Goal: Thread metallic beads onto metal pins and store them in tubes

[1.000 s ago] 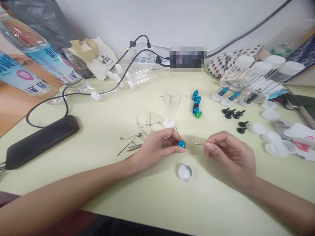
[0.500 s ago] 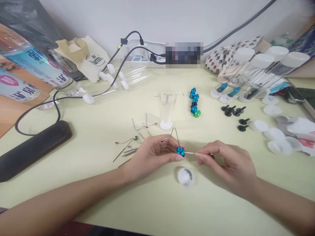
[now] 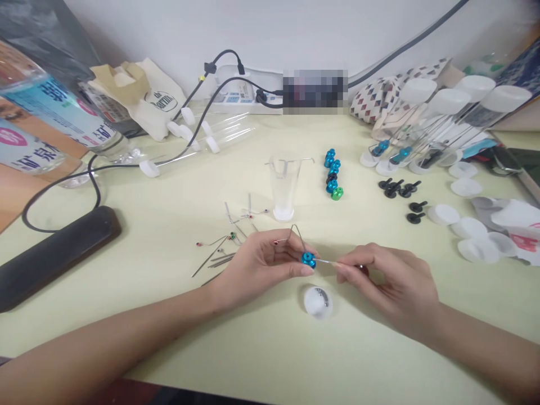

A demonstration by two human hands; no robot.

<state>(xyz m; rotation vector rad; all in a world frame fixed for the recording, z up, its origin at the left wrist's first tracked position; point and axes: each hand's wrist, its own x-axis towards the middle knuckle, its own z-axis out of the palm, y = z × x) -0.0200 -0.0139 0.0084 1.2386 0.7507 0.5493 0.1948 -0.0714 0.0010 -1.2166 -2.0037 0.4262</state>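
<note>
My left hand [image 3: 264,261] pinches a small blue metal collar [image 3: 308,259] between thumb and fingers. A bent thin wire [image 3: 294,229] rises from the collar, with a small red-tipped end over my fingers. Closed around a thin screwdriver [image 3: 324,261] is my right hand [image 3: 392,281]; the silver shaft's tip touches the collar's right side, and most of the handle is hidden by my fingers. Just below sits a small white cap [image 3: 318,302] with tiny dark metal pieces in it. Loose wires and rods [image 3: 219,259] lie beside my left hand, some with coloured tips.
A clear tube [image 3: 284,188] stands upright behind my hands. A row of blue, black and green collars [image 3: 333,174] lies right of it, then black stemmed pieces [image 3: 396,187], white caps [image 3: 444,214] and filled tubes [image 3: 447,124]. A dark case [image 3: 59,256] and bottles [image 3: 63,107] occupy the left.
The bent wire leans slightly further left, and the screwdriver's angle has shifted a little. Both hands keep their grip, and the view has moved slightly.
</note>
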